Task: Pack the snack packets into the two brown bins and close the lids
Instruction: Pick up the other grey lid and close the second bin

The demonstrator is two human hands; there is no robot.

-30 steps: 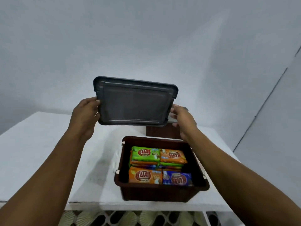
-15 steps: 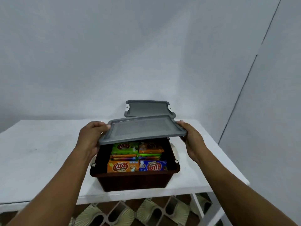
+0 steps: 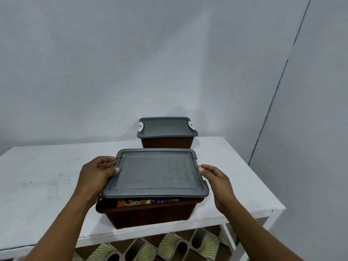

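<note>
- Writing: the only print shows on the snack packets (image 3: 131,202), seen as a thin strip of orange and blue wrappers under the near lid's front edge. The lettering is too squashed and blurred to read.
- Bins: two brown bins stand on the white table (image 3: 37,176). The near bin (image 3: 148,215) is at the front edge and the far bin (image 3: 166,143) is behind it by the wall, the two apart.
- Lids: there are two grey lids. The far lid (image 3: 166,127) sits flat on the far bin, with two white clips, one at each side (image 3: 140,126).
- The near lid (image 3: 156,174) lies over the near bin with its front edge raised off the rim, leaving a gap.
- Packets: they lie inside the near bin, but their number cannot be counted through the gap.
- Hands: the left hand (image 3: 96,176) grips the near lid's left edge, thumb on top.
- The right hand (image 3: 216,179) has straight fingers, with the tips at the lid's right edge. Whether they touch it cannot be told.
</note>
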